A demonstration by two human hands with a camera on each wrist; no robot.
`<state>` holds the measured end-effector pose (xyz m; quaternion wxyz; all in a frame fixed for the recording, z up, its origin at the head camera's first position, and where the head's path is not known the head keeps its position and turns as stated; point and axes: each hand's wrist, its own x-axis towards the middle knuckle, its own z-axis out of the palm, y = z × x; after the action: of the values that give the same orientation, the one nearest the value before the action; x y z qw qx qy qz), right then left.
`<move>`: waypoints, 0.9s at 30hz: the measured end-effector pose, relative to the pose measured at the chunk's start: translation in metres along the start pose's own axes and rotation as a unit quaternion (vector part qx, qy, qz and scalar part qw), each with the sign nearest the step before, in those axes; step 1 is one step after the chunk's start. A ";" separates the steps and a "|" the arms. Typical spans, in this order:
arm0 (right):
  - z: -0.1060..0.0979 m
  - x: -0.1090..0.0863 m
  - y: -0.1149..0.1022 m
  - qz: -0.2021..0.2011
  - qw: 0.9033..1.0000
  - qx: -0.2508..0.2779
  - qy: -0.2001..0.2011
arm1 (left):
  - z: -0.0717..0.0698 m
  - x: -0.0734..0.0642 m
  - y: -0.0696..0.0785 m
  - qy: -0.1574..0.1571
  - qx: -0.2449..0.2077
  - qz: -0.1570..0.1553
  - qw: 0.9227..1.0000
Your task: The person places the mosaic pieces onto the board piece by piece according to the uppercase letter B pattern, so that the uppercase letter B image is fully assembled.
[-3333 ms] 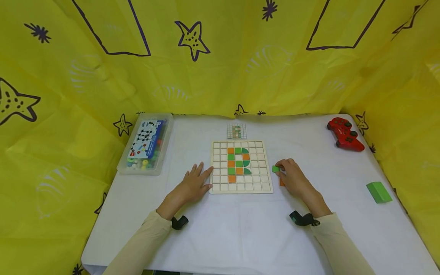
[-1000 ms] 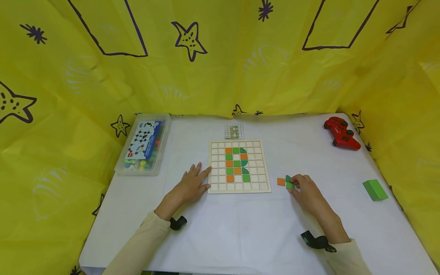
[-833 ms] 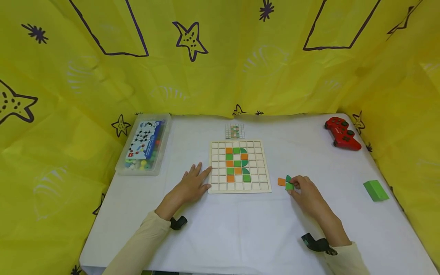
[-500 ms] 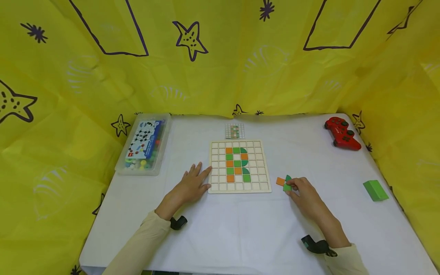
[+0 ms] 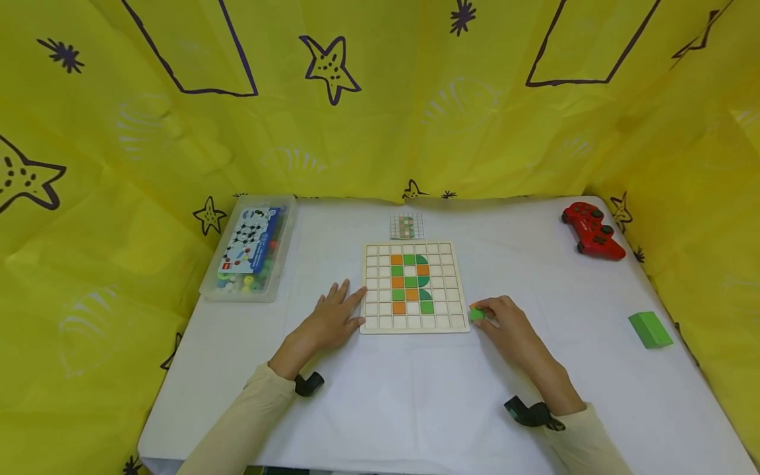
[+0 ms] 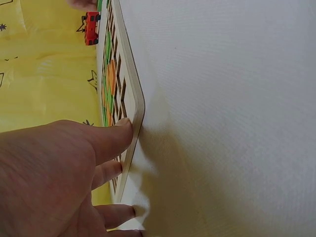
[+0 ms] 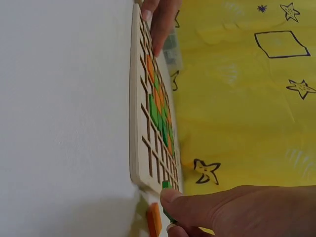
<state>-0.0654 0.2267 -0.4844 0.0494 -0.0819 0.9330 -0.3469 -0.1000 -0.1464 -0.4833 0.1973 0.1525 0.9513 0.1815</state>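
Observation:
My left hand (image 5: 332, 316) lies with straight, spread fingers at the left edge of a wooden grid board (image 5: 448, 287). In the left wrist view its thumb (image 6: 116, 138) rests on the board's rim. Orange and green tiles (image 5: 411, 295) sit in the board's cells, forming a letter R. Just off the board's right edge, my right hand (image 5: 507, 330) pinches a green tile (image 5: 477, 315) between thumb and fingers. The right wrist view shows a darker green tile (image 7: 169, 216) under that thumb, partly hidden. An orange tile (image 7: 154, 219) is right beside the fingertips.
A small pattern card (image 5: 406, 226) lies behind the board. A clear plastic box (image 5: 249, 251) of colourful parts stands at the back left. To the right are a red game controller (image 5: 592, 231) and a green block (image 5: 651, 330). Yellow printed cloth (image 5: 380, 132) encloses the table.
A green square tile now fills a cell at the R's lower right. My right hand moved right, then back left toward the board with green tiles; the orange tile shifted left too. Left hand stays.

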 end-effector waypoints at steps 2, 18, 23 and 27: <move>0.004 0.005 -0.006 -0.008 1.000 0.005 -0.005 | -0.001 0.000 0.001 0.000 -0.002 0.000 1.000; 0.066 0.039 -0.069 -0.064 0.995 0.008 -0.076 | -0.001 0.001 0.002 -0.001 0.005 -0.004 1.000; 0.080 0.042 -0.078 -0.092 0.993 -0.001 -0.077 | -0.001 0.001 0.002 -0.002 0.007 -0.005 1.000; 0.083 0.040 -0.082 -0.117 0.990 -0.011 -0.080 | -0.001 0.002 0.002 -0.003 0.011 -0.006 1.000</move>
<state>-0.0824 0.1047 -0.4949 0.0823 -0.2190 0.9136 -0.3326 -0.1012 -0.1442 -0.4825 0.1999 0.1496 0.9533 0.1697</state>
